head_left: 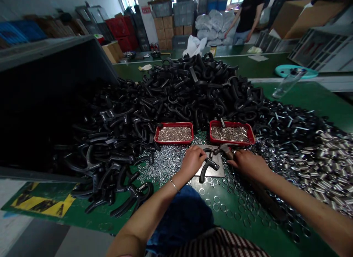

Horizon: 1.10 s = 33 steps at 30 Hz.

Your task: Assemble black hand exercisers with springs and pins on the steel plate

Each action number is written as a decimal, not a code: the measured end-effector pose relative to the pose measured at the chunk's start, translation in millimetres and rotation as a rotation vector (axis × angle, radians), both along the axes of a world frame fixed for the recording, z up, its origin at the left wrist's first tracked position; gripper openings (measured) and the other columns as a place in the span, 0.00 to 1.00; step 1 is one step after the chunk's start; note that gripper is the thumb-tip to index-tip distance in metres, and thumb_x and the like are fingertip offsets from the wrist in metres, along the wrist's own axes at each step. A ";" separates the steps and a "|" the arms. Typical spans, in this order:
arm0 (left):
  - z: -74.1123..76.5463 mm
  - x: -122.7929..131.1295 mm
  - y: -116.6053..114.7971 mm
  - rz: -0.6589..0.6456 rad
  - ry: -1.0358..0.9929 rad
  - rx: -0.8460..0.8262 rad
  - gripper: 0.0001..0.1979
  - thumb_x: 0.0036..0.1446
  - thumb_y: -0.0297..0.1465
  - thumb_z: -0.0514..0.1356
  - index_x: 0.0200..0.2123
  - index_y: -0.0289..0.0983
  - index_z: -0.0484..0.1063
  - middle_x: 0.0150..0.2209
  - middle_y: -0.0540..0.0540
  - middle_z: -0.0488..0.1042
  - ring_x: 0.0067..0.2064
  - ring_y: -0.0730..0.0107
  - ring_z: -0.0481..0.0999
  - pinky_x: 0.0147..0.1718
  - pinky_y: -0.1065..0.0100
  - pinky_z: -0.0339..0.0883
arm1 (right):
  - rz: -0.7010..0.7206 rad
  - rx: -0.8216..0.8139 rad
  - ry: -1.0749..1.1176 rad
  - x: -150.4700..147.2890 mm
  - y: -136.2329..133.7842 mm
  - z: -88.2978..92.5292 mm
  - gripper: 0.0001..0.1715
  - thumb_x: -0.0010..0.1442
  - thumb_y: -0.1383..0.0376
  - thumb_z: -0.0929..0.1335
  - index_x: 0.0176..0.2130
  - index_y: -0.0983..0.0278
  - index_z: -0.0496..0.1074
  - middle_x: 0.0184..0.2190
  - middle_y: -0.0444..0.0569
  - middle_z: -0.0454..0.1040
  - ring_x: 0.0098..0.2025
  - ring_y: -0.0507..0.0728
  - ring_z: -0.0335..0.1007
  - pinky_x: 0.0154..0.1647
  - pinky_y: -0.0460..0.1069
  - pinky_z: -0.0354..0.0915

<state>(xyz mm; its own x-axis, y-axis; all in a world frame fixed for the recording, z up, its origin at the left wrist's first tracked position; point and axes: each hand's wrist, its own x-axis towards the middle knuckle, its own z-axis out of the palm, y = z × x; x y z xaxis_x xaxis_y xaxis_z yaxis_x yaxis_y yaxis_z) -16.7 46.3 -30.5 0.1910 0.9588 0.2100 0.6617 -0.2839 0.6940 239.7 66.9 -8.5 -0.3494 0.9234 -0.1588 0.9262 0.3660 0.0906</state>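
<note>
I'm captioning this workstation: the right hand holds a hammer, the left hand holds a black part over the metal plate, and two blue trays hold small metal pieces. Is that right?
Not quite: the left tray and the right tray are red, not blue, as the head view shows. The rest stands: the right hand holds the hammer, the left hand holds the black part.

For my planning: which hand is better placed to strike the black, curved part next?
Probably the right hand: it holds the dark-handled metal hammer near the black, curved part, which the left hand holds over the grey metal plate.
</note>
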 end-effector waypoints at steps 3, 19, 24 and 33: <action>2.6 0.9 -1.4 -0.012 0.118 0.025 0.05 0.62 0.29 0.60 0.33 0.38 0.74 0.37 0.46 0.74 0.43 0.63 0.72 0.47 0.61 0.65 | -0.013 -0.005 0.121 4.7 -9.5 -7.3 0.19 0.68 0.54 0.61 0.38 0.66 0.71 0.40 0.59 0.76 0.41 0.64 0.74 0.35 0.53 0.66; 18.5 3.6 -8.1 -0.258 0.531 0.185 0.12 0.64 0.36 0.57 0.45 0.36 0.74 0.46 0.40 0.75 0.51 0.52 0.72 0.51 0.52 0.66 | 0.063 -0.056 0.415 -2.6 -12.8 22.1 0.16 0.69 0.57 0.60 0.50 0.63 0.67 0.40 0.55 0.80 0.36 0.61 0.78 0.32 0.49 0.66; -8.1 16.2 -39.7 0.082 0.321 0.080 0.43 0.57 0.39 0.63 0.68 0.31 0.45 0.59 0.30 0.65 0.59 0.45 0.67 0.57 0.47 0.63 | 0.085 -0.009 0.472 -23.7 -32.0 27.5 0.18 0.72 0.55 0.56 0.46 0.63 0.67 0.39 0.55 0.79 0.35 0.60 0.78 0.33 0.49 0.65; -5.9 20.6 -38.1 0.101 0.270 0.000 0.44 0.56 0.35 0.63 0.69 0.30 0.45 0.59 0.28 0.66 0.59 0.40 0.66 0.60 0.43 0.56 | -0.132 -0.339 0.752 4.7 -20.5 17.8 0.23 0.68 0.49 0.57 0.44 0.62 0.69 0.28 0.47 0.77 0.25 0.57 0.73 0.25 0.49 0.65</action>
<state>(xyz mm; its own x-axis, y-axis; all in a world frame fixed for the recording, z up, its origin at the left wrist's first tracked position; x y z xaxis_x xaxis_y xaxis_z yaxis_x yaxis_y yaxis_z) 3.9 8.2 -36.4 0.1439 0.9758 0.1644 0.8471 -0.2073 0.4893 244.4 46.5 9.3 -0.3653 0.9084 -0.2035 0.7327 0.1457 -0.6648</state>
